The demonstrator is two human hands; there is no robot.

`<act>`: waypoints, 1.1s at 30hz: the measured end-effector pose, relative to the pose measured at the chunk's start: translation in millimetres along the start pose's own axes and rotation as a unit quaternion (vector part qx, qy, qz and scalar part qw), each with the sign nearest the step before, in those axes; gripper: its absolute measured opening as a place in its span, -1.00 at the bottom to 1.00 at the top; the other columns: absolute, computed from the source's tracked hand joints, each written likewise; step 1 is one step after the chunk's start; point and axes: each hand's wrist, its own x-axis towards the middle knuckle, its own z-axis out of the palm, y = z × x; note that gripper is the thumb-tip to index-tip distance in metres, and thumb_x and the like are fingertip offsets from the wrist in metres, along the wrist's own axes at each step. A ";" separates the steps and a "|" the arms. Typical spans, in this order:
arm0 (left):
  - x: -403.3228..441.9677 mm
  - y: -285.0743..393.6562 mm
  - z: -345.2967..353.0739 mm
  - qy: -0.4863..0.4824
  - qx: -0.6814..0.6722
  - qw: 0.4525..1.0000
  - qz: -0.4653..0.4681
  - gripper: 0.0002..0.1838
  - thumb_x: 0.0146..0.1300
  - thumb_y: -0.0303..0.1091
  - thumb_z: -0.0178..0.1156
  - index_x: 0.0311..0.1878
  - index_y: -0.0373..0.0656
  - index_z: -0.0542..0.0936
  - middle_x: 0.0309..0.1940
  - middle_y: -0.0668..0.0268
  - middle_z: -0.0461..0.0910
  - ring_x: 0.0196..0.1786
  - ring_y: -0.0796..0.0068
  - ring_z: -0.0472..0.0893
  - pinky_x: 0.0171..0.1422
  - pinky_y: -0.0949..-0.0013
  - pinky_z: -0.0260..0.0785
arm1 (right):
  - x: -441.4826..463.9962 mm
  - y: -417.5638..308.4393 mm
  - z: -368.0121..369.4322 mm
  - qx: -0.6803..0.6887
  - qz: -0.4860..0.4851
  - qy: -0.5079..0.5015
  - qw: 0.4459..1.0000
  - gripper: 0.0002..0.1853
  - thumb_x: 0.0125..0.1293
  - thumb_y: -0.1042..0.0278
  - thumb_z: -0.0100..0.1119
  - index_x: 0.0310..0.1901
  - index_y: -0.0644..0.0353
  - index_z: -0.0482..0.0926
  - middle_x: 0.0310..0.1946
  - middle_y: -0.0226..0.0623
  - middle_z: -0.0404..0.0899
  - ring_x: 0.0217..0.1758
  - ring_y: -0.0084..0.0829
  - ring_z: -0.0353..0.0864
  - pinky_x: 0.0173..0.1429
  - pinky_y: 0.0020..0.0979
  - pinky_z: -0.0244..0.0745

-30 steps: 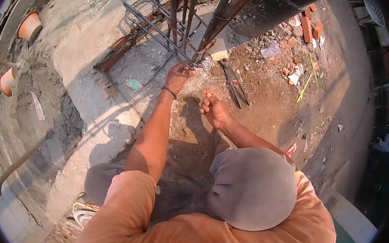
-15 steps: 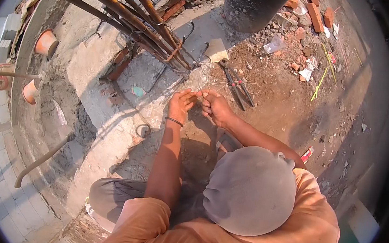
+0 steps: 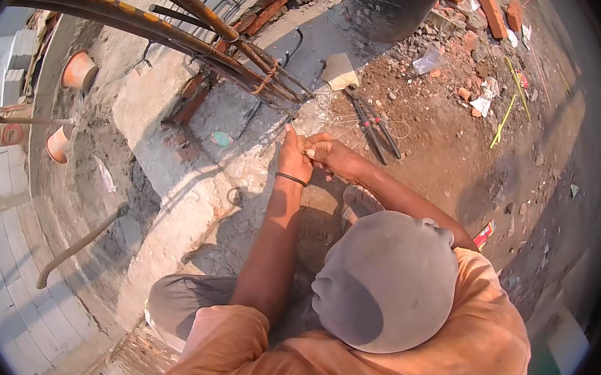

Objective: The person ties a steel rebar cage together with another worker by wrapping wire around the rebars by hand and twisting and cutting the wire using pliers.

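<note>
My left hand (image 3: 294, 158), with a dark band at its wrist, is closed, its fingers bunched just below the rebar ends. Against it my right hand (image 3: 332, 157) pinches with thumb and forefinger. Between the hands is thin metal wire, barely visible; loops of this wire (image 3: 401, 130) spread over the soil beyond them. Long-handled pincers (image 3: 371, 126), dark with red marks, lie on the wire, apart from both hands. A bundle of rusty steel bars (image 3: 248, 59) ends just beyond my left hand, bound with a rust-coloured tie (image 3: 267, 79).
A grey-capped head (image 3: 385, 282) and orange shirt fill the lower view. A black drum (image 3: 382, 11) stands at the top, near broken bricks (image 3: 492, 14). Concrete (image 3: 157, 101) runs along the left, with orange pots (image 3: 80, 70) and a curved handle (image 3: 81, 246) beyond.
Both hands have drawn closer together and moved slightly forward; the left fingers have curled in from a more spread pose. The whole view has shifted a little. The pincers still lie on the ground.
</note>
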 end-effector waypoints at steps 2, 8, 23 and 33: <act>1.4 4.6 -7.3 -0.062 -0.021 0.998 -0.003 -0.46 0.37 0.21 -0.03 -0.43 -0.12 0.42 -0.05 -0.08 0.60 -0.12 0.28 0.61 0.04 0.13 0.43 | 1.7 1.2 -0.7 -0.040 -0.047 0.012 0.998 -0.77 0.43 0.32 -0.07 -0.22 0.23 0.57 -0.43 -0.40 0.55 -0.37 -0.55 0.50 -0.24 -0.37 0.46; 0.5 47.7 -65.3 0.015 0.148 0.985 0.090 -0.63 0.33 -0.30 0.10 0.14 -0.25 0.44 0.16 0.04 0.46 0.08 0.30 0.55 0.25 0.18 0.35 | 10.6 -2.5 -27.1 -0.211 -0.147 0.201 0.945 -0.76 0.40 0.34 -0.02 -0.19 0.32 0.60 -0.31 -0.18 0.63 -0.25 -0.41 0.58 -0.07 -0.36 0.46; 75.3 35.5 -5.2 0.237 0.588 0.643 0.429 -0.75 0.11 -0.34 0.35 -0.22 -0.30 0.61 -0.28 0.17 0.69 -0.25 0.37 0.64 -0.12 0.30 0.44 | 45.6 -5.9 -19.6 0.059 -0.050 0.265 0.961 -0.75 0.37 0.20 0.08 -0.21 0.24 0.58 -0.52 -0.38 0.48 -0.46 -0.51 0.41 -0.34 -0.39 0.38; 64.9 80.3 -20.3 -0.052 0.644 0.663 0.378 -0.68 0.13 -0.24 0.36 -0.16 -0.27 0.61 -0.21 0.18 0.68 -0.16 0.26 0.63 -0.01 0.22 0.43 | 43.2 10.4 -32.3 -0.044 -0.124 0.269 0.954 -0.68 0.37 0.14 0.05 -0.18 0.28 0.59 -0.40 -0.18 0.57 -0.32 -0.30 0.54 -0.17 -0.26 0.43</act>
